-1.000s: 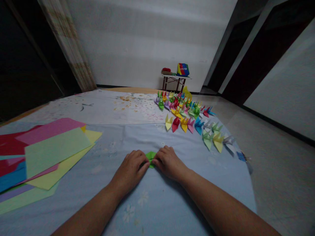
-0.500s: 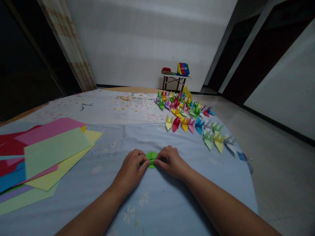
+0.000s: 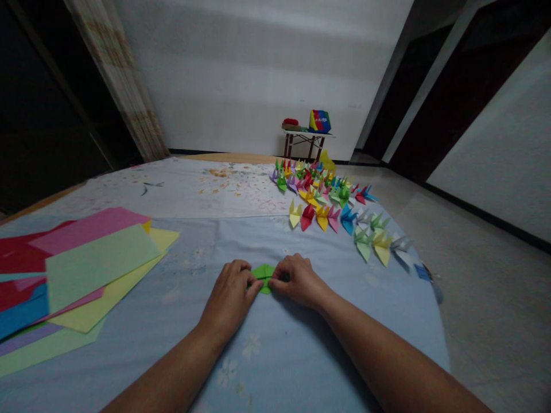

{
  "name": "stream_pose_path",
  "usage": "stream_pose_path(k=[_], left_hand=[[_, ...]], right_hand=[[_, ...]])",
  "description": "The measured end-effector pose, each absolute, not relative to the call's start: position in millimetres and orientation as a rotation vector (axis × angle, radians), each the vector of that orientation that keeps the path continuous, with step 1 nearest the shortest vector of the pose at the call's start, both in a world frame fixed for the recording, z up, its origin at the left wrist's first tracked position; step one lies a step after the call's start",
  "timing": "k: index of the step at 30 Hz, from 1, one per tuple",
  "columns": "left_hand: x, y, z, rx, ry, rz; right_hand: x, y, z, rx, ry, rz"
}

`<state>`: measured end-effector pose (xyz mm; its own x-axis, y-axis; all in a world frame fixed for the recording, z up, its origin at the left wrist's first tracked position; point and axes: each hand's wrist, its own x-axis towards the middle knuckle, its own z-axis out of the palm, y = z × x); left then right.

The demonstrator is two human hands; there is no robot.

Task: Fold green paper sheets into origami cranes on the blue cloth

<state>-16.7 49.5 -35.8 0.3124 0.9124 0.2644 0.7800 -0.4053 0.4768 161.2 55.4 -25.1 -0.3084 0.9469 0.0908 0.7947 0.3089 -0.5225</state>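
A small piece of folded green paper [image 3: 264, 272] lies on the blue floral tablecloth [image 3: 241, 238], between my hands. My left hand [image 3: 232, 289] pinches its left side, thumb and fingers bent together. On the other side my right hand [image 3: 297, 279] grips the right part in the same way. A dark crease or slit runs across the middle of the paper. Its outer edges are partly hidden under my fingers.
Loose coloured paper sheets [image 3: 103, 264] overlap at the left of the table. Several folded paper cranes [image 3: 322, 218] stand in rows at the back right, near the table's edge. Beyond, a small folding table [image 3: 310, 135] holds a colourful box [image 3: 319, 121].
Both hands stay on the green paper, with only a very slight shift of the left fingers. The rest of the scene looks the same.
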Motion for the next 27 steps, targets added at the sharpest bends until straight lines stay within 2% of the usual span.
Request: stream_pose_path(k=[7,27], left_hand=[[-18.8,52.4,-38.5,2.308,1.514,0.743],[-18.9,50.7,-38.3,2.281,1.513,0.801]], right_hand=[[161.2,55.6,-31.5,-1.558,-2.189,0.468],[158.6,54.5,-22.7,-1.636,-2.222,0.523]])
